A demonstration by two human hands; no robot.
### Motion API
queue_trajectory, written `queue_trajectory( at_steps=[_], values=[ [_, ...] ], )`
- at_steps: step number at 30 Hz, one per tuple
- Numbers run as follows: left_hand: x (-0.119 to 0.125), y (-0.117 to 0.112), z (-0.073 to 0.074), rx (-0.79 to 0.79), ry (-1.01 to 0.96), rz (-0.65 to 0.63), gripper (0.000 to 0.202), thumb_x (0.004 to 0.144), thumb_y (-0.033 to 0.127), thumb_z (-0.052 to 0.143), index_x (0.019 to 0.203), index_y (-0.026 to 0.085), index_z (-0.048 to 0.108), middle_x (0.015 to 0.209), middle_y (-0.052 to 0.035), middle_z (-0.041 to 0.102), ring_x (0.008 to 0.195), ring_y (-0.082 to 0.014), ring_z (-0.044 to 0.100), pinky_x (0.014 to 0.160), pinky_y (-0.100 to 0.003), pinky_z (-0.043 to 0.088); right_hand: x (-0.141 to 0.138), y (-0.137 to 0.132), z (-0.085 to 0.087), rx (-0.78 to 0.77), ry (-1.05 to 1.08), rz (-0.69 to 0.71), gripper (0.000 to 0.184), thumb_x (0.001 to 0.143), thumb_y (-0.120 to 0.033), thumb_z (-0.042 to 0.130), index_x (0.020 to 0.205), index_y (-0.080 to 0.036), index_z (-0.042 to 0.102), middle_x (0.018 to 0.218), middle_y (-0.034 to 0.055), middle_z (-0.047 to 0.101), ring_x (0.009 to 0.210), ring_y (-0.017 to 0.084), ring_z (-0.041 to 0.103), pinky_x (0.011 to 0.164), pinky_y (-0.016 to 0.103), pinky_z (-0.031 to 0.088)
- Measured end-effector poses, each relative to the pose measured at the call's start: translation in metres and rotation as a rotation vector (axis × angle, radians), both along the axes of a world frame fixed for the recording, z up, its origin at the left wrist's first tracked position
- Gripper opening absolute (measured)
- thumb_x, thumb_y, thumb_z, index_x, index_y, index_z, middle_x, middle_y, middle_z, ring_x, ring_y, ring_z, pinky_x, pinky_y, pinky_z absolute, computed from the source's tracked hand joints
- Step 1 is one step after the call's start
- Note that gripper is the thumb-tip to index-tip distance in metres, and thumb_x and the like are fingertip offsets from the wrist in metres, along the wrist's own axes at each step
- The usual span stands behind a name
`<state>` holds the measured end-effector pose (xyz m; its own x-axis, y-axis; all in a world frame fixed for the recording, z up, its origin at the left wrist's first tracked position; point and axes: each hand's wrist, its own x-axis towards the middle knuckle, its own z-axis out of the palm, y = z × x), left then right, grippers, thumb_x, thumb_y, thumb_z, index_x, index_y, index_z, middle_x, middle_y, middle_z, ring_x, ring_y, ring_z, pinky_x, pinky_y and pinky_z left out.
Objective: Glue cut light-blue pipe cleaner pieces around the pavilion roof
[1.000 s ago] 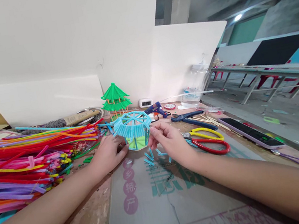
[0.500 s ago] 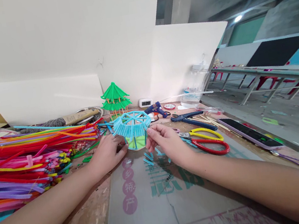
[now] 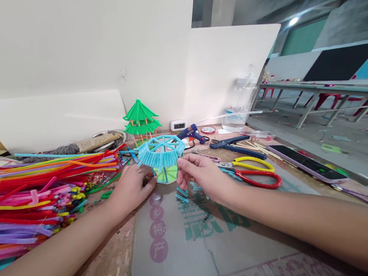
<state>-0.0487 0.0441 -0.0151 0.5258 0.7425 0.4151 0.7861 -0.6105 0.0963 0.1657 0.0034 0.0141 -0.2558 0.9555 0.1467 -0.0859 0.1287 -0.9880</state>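
A small pavilion model, made of light blue pipe cleaners with a green base, stands upright between my hands. My left hand is curled round the left edge of its base, with thumb and fingers on it. At the model's right side my right hand is closed, thumb and index finger pinched together by a post. Whatever lies between those fingertips is too small to make out. Several short blue pipe cleaner pieces lie on the printed plastic sheet under my right hand.
A green tiered pavilion stands behind the blue one. Bundled pipe cleaners cover the left side. To the right are a glue gun, pliers, red-yellow-handled scissors, a phone and a clear bottle.
My right hand has shifted slightly left and turned a little, its fingers close to the model's right side. The pavilion model has tilted slightly. My left hand keeps its hold at the base.
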Motion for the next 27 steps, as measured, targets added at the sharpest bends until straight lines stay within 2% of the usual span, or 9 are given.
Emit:
queue_trajectory(
  at_steps=[5,12,27],
  values=[
    [-0.0006,0.0004,-0.0001,0.002,-0.001,-0.002,0.024,0.091,0.034,0.047,0.08,0.019,0.062,0.076,-0.0043,0.063,0.077,-0.0215,0.057,0.067,-0.032,0.033,0.0021,0.002,-0.0006,0.001,-0.014,0.01,0.029,0.082,-0.047,0.064,0.074,-0.022,0.052,0.059,-0.0024,0.064,0.05,0.014,0.058,0.052,0.027,0.046],
    [-0.0004,0.0003,0.0003,0.003,0.002,0.001,0.023,0.091,0.034,0.048,0.08,0.019,0.062,0.077,-0.0044,0.064,0.076,-0.0211,0.057,0.067,-0.032,0.033,0.0068,0.004,-0.0023,0.014,-0.057,0.017,0.038,0.082,-0.058,0.06,0.075,-0.021,0.056,0.058,-0.0018,0.063,0.05,0.015,0.058,0.051,0.028,0.045],
    [-0.0007,0.0007,-0.0002,-0.007,-0.02,-0.01,0.024,0.091,0.034,0.047,0.082,0.018,0.063,0.076,-0.0049,0.064,0.077,-0.021,0.057,0.067,-0.032,0.033,0.0043,0.0031,-0.0031,0.0,-0.041,0.035,0.035,0.081,-0.054,0.062,0.072,-0.02,0.057,0.058,-0.0016,0.064,0.05,0.014,0.058,0.053,0.028,0.046]
  ],
)
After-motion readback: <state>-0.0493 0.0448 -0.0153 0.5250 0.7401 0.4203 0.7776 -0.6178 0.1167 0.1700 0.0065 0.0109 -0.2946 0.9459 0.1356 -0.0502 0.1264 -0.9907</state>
